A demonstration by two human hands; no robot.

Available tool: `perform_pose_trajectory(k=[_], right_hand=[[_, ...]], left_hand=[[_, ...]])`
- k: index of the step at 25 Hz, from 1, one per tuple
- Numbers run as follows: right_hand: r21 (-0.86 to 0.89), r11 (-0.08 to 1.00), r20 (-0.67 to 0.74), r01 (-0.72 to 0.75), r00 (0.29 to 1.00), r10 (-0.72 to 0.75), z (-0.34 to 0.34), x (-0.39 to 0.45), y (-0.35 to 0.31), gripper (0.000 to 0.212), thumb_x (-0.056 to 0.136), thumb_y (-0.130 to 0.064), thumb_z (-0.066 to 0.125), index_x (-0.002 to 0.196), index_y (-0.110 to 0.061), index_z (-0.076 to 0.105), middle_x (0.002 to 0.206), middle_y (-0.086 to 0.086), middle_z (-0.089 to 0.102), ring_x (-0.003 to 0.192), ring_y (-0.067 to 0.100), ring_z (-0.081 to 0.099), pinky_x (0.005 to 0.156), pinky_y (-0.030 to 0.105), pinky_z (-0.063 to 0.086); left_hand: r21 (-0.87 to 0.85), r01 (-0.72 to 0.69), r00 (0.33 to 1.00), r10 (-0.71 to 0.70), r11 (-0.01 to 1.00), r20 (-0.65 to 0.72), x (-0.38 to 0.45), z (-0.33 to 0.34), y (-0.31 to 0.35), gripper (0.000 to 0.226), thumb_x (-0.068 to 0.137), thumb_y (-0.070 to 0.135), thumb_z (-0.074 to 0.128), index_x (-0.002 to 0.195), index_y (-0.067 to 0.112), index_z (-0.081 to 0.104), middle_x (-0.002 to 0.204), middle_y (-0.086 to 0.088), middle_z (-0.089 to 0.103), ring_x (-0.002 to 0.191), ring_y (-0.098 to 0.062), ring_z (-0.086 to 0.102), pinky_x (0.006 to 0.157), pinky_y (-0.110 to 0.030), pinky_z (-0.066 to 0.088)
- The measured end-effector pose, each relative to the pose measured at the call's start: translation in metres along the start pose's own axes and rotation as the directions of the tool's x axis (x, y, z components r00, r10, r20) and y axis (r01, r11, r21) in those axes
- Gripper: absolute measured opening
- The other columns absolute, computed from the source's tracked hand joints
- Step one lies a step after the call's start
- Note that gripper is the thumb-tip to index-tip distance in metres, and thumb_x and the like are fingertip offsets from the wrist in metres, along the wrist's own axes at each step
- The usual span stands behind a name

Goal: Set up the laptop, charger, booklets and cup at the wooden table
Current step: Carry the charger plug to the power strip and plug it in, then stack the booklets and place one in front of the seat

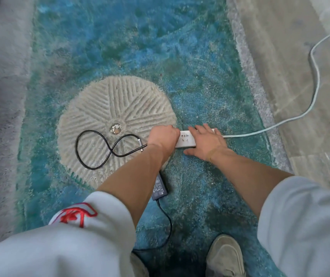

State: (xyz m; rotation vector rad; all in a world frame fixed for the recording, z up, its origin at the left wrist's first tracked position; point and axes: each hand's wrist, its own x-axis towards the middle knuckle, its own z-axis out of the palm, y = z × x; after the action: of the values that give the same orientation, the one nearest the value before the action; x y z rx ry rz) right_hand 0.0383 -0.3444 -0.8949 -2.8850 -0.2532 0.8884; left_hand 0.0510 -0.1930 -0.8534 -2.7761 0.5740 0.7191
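Covering floor (292, 62) – shaggy blue rug (140, 47); power strip (186, 139) on it.

Under my hands: power strip (186, 139), smooth white plastic, slight sheen. Its cord (300, 116), pale smooth sheathing. Charger brick (160, 187), matt black plastic; charger cable (92, 148), glossy black. Rug (190, 66), shaggy blue-green pile. Floor (300, 56), pale wood-look boards. Sleeves (304, 226), soft matt cloth.
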Motion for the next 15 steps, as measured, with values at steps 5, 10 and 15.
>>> perform_pose_trajectory(k=[5,10,15], right_hand=[[-0.008,1.0,0.006,-0.026,1.0,0.026,-0.058,-0.052,-0.01,0.081,0.092,-0.063,0.037,0.156,-0.022,0.007,0.164,0.002,0.005,0.151,0.024,0.0,0.121,0.051,0.007],[-0.063,0.998,-0.035,-0.031,0.999,0.029,-0.17,-0.131,-0.025,0.084,0.091,-0.068,0.033,0.156,-0.025,0.002,0.165,0.001,-0.001,0.151,0.024,-0.006,0.122,0.05,0.003],[-0.033,0.999,-0.105,-0.027,0.994,0.024,-0.322,-0.223,-0.062,0.085,0.09,-0.071,0.031,0.155,-0.029,-0.002,0.164,-0.002,-0.006,0.15,0.022,-0.011,0.121,0.05,-0.001]], left_hand=[[-0.224,0.108,0.988,-0.078,0.969,0.137,-0.038,-0.02,-0.014,0.07,0.085,0.049,0.067,0.143,0.021,0.04,0.137,-0.005,0.054,0.127,-0.027,0.051,0.108,-0.044,0.035],[-0.271,0.1,0.989,-0.065,0.957,0.136,-0.115,-0.122,-0.045,0.084,0.089,0.062,0.053,0.155,0.025,0.018,0.161,-0.003,0.023,0.15,-0.024,0.015,0.121,-0.049,0.011],[-0.28,0.062,0.998,-0.053,0.958,0.04,-0.207,-0.276,-0.08,0.085,0.088,0.076,0.033,0.156,0.034,0.002,0.165,0.004,0.002,0.152,-0.021,-0.003,0.122,-0.05,0.0]])
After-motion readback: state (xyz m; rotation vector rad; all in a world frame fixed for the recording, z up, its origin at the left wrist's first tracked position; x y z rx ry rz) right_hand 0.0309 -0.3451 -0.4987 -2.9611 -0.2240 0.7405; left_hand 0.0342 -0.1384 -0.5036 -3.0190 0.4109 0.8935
